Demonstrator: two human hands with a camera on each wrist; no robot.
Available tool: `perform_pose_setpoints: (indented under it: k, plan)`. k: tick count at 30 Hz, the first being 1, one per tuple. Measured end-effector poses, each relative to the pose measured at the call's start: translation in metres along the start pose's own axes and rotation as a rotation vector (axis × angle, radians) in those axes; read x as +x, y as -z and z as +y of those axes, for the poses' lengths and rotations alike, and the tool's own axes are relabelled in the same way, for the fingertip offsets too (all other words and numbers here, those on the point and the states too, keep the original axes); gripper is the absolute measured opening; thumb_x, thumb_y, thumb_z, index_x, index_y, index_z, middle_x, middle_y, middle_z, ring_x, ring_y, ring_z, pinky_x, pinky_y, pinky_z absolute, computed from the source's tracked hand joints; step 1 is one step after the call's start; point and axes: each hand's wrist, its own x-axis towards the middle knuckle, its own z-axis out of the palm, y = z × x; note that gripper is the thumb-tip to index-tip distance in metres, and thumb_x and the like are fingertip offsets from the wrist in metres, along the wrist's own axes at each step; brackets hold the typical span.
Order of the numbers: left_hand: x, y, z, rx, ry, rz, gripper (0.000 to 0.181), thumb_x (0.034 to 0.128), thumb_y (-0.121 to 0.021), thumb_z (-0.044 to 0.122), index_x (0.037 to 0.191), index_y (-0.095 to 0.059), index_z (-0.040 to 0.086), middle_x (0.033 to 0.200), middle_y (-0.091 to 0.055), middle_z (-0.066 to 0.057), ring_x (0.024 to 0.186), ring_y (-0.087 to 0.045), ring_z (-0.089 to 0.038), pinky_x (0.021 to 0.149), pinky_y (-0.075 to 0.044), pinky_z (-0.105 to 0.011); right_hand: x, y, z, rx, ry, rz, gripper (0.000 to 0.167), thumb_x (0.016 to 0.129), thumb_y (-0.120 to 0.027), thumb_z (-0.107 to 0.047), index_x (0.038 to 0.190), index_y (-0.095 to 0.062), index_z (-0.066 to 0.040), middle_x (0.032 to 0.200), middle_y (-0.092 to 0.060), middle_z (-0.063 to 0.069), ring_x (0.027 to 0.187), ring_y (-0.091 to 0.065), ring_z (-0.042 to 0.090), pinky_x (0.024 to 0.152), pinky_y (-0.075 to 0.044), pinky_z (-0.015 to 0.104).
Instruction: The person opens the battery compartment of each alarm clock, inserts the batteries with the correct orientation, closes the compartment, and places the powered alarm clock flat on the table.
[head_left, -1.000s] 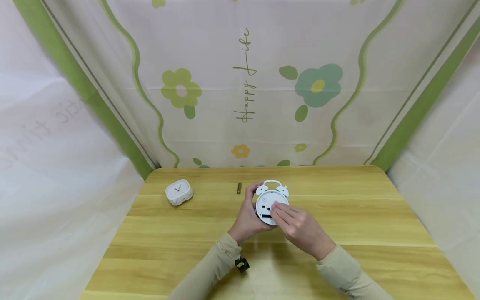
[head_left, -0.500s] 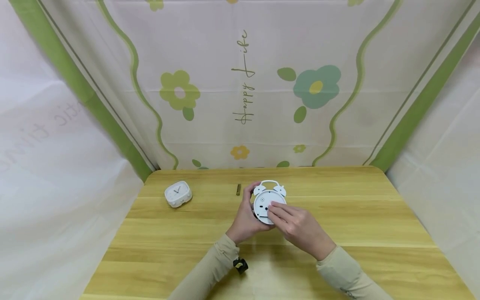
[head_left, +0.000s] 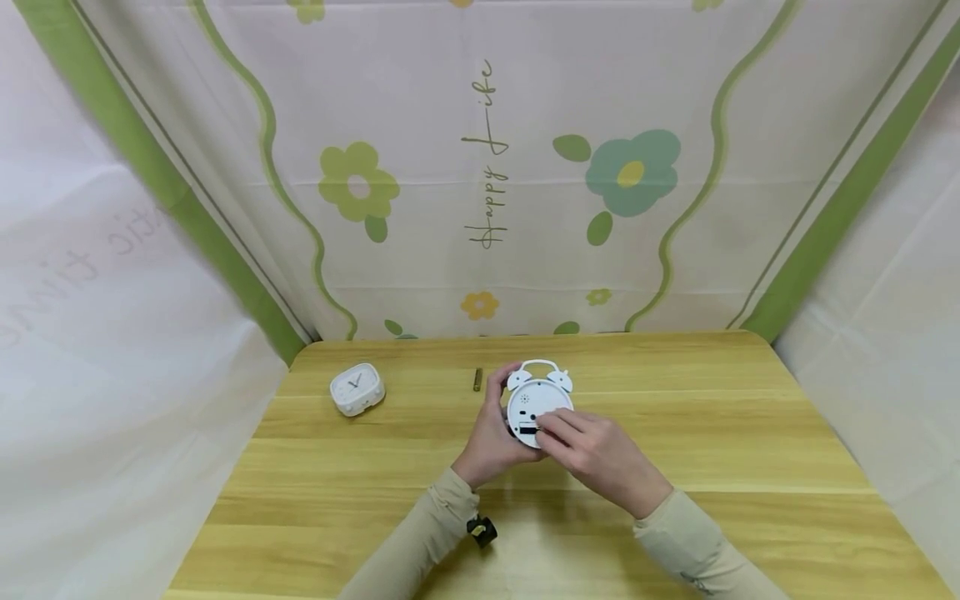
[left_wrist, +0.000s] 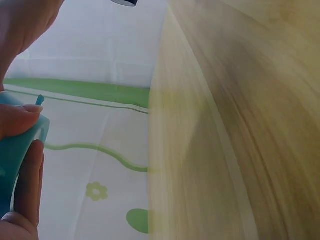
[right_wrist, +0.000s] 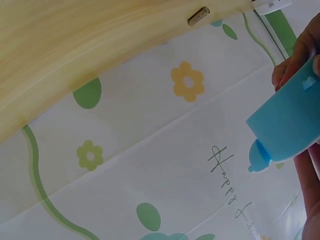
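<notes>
In the head view my left hand [head_left: 495, 433] grips a twin-bell alarm clock [head_left: 537, 398] around its left side, its white back facing up toward me. The clock's side looks blue in the left wrist view, where part of the clock body [left_wrist: 15, 150] lies between thumb and fingers. Thumb and fingertips of my right hand [head_left: 600, 454] meet at the right end of a dark battery slot [head_left: 528, 431] on the clock's back. They pinch what looks like a small white battery cover, mostly hidden. The blue body [right_wrist: 287, 117] and a bell [right_wrist: 259, 156] show in the right wrist view.
A loose battery [head_left: 477, 379] lies on the wooden table [head_left: 337, 483], left of the held clock. Farther left sits a small white square clock [head_left: 357, 388]. Behind the table hangs a flower-printed cloth [head_left: 420, 250]; more cloth flanks both sides.
Half a second ago something white covered the slot; now the slot shows dark, as it did a second ago. My right fingertips have shifted slightly down. The left hand keeps its grip on the clock.
</notes>
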Motion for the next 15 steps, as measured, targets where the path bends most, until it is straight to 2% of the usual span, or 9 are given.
perform_pose_setpoints:
  k: [6, 15]
  plan:
    - [-0.0009, -0.0003, -0.001, -0.007, 0.004, -0.008, 0.121, 0.0687, -0.09, -0.009, 0.159, -0.02, 0.032, 0.152, -0.034, -0.009, 0.116, -0.067, -0.03, 0.094, -0.063, -0.037, 0.0, -0.0001, 0.0041, 0.047, 0.017, 0.043, 0.046, 0.108, -0.032, -0.005, 0.099, -0.077, -0.004, 0.102, -0.073, 0.006, 0.09, -0.072, 0.018, 0.075, -0.065, 0.028]
    - [-0.0008, -0.0005, 0.0006, -0.026, 0.019, -0.026, 0.121, 0.0709, -0.089, -0.008, 0.159, -0.018, 0.035, 0.152, -0.034, -0.009, 0.118, -0.065, -0.029, 0.094, -0.063, -0.038, -0.002, 0.0014, 0.0084, 0.166, -0.06, 0.081, 0.047, 0.11, -0.034, -0.01, 0.104, -0.08, -0.004, 0.106, -0.075, 0.007, 0.093, -0.074, 0.021, 0.076, -0.065, 0.029]
